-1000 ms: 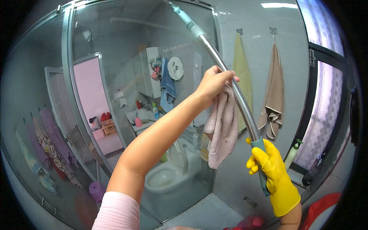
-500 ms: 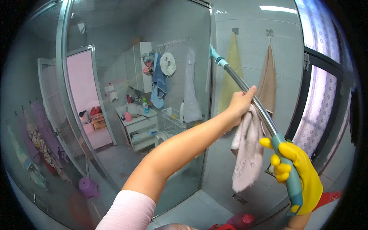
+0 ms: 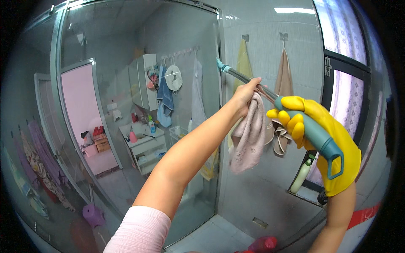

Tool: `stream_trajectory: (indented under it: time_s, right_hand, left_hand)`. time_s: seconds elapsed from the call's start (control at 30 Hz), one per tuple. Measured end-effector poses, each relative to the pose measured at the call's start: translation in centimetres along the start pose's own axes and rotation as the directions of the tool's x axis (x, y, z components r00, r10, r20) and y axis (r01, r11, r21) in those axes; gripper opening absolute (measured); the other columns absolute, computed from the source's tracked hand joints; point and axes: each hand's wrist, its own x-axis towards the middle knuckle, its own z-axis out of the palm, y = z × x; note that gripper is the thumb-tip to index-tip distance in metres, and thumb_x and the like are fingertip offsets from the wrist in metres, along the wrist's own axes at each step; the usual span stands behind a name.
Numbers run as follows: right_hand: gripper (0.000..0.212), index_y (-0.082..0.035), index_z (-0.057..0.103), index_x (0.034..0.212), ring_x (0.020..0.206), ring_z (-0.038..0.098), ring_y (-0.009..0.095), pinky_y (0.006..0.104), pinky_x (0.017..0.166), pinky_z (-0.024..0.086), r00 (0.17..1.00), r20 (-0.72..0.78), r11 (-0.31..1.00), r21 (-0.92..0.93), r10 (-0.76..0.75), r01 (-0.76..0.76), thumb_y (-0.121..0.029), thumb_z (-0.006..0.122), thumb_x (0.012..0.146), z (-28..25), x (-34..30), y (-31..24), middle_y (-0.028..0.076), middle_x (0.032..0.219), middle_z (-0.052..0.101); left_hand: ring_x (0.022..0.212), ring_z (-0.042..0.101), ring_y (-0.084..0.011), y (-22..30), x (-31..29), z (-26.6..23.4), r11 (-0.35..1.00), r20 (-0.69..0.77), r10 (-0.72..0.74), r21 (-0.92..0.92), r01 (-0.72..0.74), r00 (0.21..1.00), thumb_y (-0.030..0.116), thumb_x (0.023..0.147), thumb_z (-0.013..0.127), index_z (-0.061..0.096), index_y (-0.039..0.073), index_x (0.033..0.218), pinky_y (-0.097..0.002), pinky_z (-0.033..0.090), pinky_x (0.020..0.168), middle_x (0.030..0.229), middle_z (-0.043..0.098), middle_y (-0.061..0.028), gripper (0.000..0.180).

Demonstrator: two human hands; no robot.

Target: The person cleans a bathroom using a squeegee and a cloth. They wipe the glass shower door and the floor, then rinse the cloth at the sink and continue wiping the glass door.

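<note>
A squeegee [image 3: 311, 130] with a blue-green handle and a metal pole slants up to the left. Its light blue head [image 3: 222, 66] is at the metal-framed edge of the glass panel [image 3: 122, 31], seen edge-on; I cannot tell if it touches the glass. My bare left hand [image 3: 248, 95] is closed around the pole, and a pinkish-grey cloth [image 3: 247, 137] hangs down from it. In a yellow rubber glove, my right hand [image 3: 335, 137] grips the handle, with the end loop sticking out below.
Yellow [image 3: 244, 59] and brown [image 3: 284, 76] towels hang on the tiled wall. A pale green pump bottle [image 3: 301, 176] stands on a low ledge beside the dark-framed window. Behind the glass are a sink cabinet [image 3: 145, 145] and hanging towels. Something red [image 3: 263, 243] lies below.
My right hand has risen with the handle, so the squeegee lies flatter. My left hand and the cloth appear higher and further left, as the whole view has also shifted.
</note>
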Motion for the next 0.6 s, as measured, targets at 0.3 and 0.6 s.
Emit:
stream_trajectory:
  time_s: [0.3, 0.6]
  right_hand:
    - [0.034, -0.006, 0.054, 0.116, 0.087, 0.061, 0.012, 0.0197, 0.068, 0.047, 0.939, -0.062, 0.913, -0.263, -0.339, 0.313, -0.026, 0.051, 0.087, 1.4, 2.5, -4.6, 0.009, 0.102, 0.062]
    - [0.052, -0.007, 0.04, 0.125, 0.084, 0.06, 0.018, 0.0271, 0.07, 0.049, 0.908, -0.024, 0.796, -0.492, -0.419, 0.354, -0.041, 0.047, 0.086, 1.9, 5.1, -5.5, 0.011, 0.099, 0.061]
  left_hand:
    - [0.063, 0.042, -0.0193, 4.3, 2.6, 1.0, 0.995, 0.026, 0.1, -0.027, -0.1, 0.995, 0.043, 0.085, 0.054, 0.053, 0.008, 0.07, -0.0362, 0.041, 0.056, 0.071, 0.044, -0.0053, 0.038]
    - [0.05, 0.043, -0.0142, 9.4, 5.4, -1.1, 0.976, 0.079, 0.202, -0.101, -0.193, 0.976, 0.034, 0.084, 0.051, 0.049, 0.01, 0.066, -0.0315, 0.043, 0.049, 0.056, 0.045, -0.0023, 0.031]
